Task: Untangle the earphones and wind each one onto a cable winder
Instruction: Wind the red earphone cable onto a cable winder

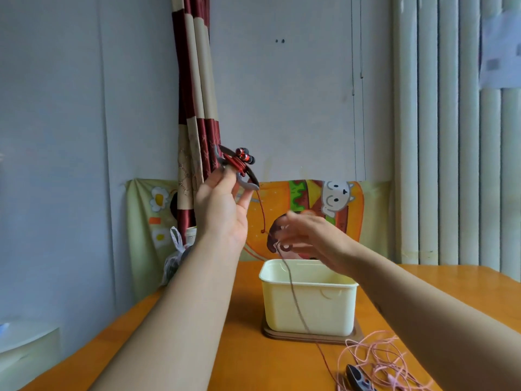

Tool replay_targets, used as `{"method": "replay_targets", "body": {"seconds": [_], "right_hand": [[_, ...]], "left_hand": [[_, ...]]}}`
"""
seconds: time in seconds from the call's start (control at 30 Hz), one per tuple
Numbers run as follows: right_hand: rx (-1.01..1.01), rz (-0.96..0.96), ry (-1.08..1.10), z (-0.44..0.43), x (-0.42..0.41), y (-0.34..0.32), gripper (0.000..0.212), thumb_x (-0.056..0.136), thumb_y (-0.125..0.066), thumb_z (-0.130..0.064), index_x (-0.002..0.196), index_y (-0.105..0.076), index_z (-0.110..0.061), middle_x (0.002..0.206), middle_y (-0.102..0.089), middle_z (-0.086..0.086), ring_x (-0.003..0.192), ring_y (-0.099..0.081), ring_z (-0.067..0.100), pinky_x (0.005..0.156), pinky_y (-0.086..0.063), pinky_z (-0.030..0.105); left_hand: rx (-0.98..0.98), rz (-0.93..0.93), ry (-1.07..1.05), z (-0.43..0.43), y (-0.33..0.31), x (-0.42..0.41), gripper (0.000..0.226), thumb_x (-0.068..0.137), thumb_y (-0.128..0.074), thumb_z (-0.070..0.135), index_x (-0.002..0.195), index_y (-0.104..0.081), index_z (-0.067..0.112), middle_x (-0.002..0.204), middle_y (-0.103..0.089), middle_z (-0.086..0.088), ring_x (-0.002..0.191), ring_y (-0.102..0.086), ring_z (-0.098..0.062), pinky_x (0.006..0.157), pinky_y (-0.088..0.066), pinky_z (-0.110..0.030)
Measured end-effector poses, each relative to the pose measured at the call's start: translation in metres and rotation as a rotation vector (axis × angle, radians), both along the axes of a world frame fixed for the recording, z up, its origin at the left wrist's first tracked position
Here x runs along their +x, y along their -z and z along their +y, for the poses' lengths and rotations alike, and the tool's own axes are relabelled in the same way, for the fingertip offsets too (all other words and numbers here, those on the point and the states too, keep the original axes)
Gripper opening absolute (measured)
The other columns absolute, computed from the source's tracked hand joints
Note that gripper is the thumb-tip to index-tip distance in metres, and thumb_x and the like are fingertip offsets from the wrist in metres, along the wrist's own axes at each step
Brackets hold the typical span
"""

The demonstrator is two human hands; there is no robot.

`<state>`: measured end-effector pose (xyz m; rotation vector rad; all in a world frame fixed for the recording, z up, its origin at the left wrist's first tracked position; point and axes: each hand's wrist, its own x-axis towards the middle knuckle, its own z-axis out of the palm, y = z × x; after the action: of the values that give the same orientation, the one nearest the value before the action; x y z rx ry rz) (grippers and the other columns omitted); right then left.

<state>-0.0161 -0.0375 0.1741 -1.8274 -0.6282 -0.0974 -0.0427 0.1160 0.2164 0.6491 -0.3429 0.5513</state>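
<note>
My left hand (222,204) is raised and pinches a grey cable winder (239,170). Several turns of red earphone cable are wound on it, and the red earbuds (245,157) sit on top. The red cable (296,297) hangs from the winder, passes through the blurred fingers of my right hand (313,241) and trails down to the table. A loose tangle of pink earphone cable (380,359) lies at the table's front right, beside a second dark winder (358,377).
A cream plastic box (307,300) stands on a brown base in the middle of the orange table (245,348). A cartoon cloth hangs on the wall behind it, with a curtain and a tied plastic bag (176,255) at the left.
</note>
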Motion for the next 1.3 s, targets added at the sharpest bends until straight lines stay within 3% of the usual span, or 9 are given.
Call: {"method": "replay_targets", "body": {"seconds": [0.23,0.4,0.6,0.7,0.87,1.0,1.13,1.2,1.3], "right_hand": [[0.262,0.154,-0.375,0.018,-0.032,-0.018,0.016,0.099,-0.046,-0.015,0.091,-0.059,-0.009,0.061,-0.05,-0.001,0.052,-0.044,0.009,0.051,-0.044,0.017],[0.324,0.269,-0.464,-0.004,-0.014,-0.004,0.026,0.097,-0.041,-0.026,0.088,-0.062,-0.013,0.052,-0.024,-0.006,0.046,-0.015,0.008,0.045,-0.018,0.02],[0.209,0.475,-0.637,-0.035,0.013,0.013,0.029,0.09,-0.058,-0.039,0.069,-0.057,-0.019,0.051,-0.025,-0.01,0.044,-0.019,0.007,0.044,-0.023,0.018],[-0.11,0.507,-0.371,-0.044,0.023,0.02,0.042,0.093,-0.051,-0.04,0.057,-0.047,-0.019,0.051,-0.026,-0.005,0.045,-0.021,0.009,0.048,-0.02,0.022],[-1.107,-0.148,0.576,-0.054,0.043,0.023,0.043,0.08,-0.066,-0.053,0.089,-0.068,-0.011,0.075,-0.06,-0.002,0.072,-0.055,0.016,0.065,-0.043,0.027],[-0.832,-0.436,0.66,-0.041,0.039,0.007,0.026,0.091,-0.057,-0.039,0.109,-0.066,-0.023,0.11,-0.066,-0.001,0.101,-0.056,0.018,0.088,-0.049,0.035],[0.013,-0.011,-0.015,-0.007,-0.003,-0.018,0.034,0.098,-0.045,-0.033,0.122,-0.059,-0.013,0.109,-0.068,0.004,0.099,-0.064,0.016,0.096,-0.049,0.036],[0.21,0.185,-0.283,0.003,-0.026,-0.024,0.029,0.098,-0.045,-0.029,0.113,-0.06,-0.008,0.092,-0.066,0.008,0.079,-0.064,0.018,0.078,-0.053,0.031],[0.018,-0.04,-0.114,0.014,-0.038,-0.019,0.026,0.1,-0.044,-0.024,0.098,-0.064,-0.008,0.065,-0.046,0.005,0.052,-0.037,0.015,0.05,-0.031,0.026]], "left_hand": [[0.031,0.008,-0.036,-0.002,-0.002,0.001,0.015,0.095,-0.057,0.005,0.082,-0.063,0.012,0.076,-0.064,-0.002,0.071,-0.064,-0.01,0.055,-0.054,-0.023],[-0.027,-0.004,-0.026,0.013,-0.007,0.003,0.011,0.093,-0.059,0.005,0.087,-0.066,0.01,0.078,-0.065,-0.002,0.071,-0.064,-0.011,0.057,-0.055,-0.026],[-0.135,-0.037,0.024,0.02,-0.017,0.005,0.003,0.091,-0.064,0.008,0.093,-0.064,0.01,0.093,-0.066,-0.004,0.08,-0.067,-0.012,0.06,-0.056,-0.027],[-0.113,-0.043,0.015,0.019,-0.016,0.005,0.003,0.091,-0.065,0.01,0.094,-0.065,0.01,0.098,-0.066,-0.005,0.087,-0.065,-0.013,0.059,-0.055,-0.026],[-0.077,-0.03,0.016,0.01,-0.012,0.004,0.004,0.091,-0.064,0.009,0.089,-0.067,0.011,0.095,-0.067,-0.003,0.081,-0.067,-0.011,0.059,-0.056,-0.025],[-0.003,-0.022,-0.001,-0.003,-0.002,0.001,0.017,0.093,-0.059,0.005,0.079,-0.066,0.012,0.076,-0.068,0.0,0.068,-0.067,-0.009,0.057,-0.055,-0.025],[0.061,0.02,-0.022,-0.014,0.009,0.006,0.012,0.095,-0.057,0.005,0.086,-0.063,0.009,0.07,-0.066,0.001,0.062,-0.065,-0.008,0.054,-0.055,-0.024],[0.087,0.034,-0.028,-0.016,0.013,0.01,0.007,0.095,-0.057,0.005,0.095,-0.064,0.007,0.072,-0.068,0.001,0.065,-0.065,-0.009,0.058,-0.057,-0.027],[0.084,0.057,-0.036,-0.012,0.018,0.015,0.018,0.095,-0.057,0.005,0.112,-0.061,0.002,0.088,-0.066,-0.006,0.073,-0.066,-0.012,0.06,-0.057,-0.029]]}}
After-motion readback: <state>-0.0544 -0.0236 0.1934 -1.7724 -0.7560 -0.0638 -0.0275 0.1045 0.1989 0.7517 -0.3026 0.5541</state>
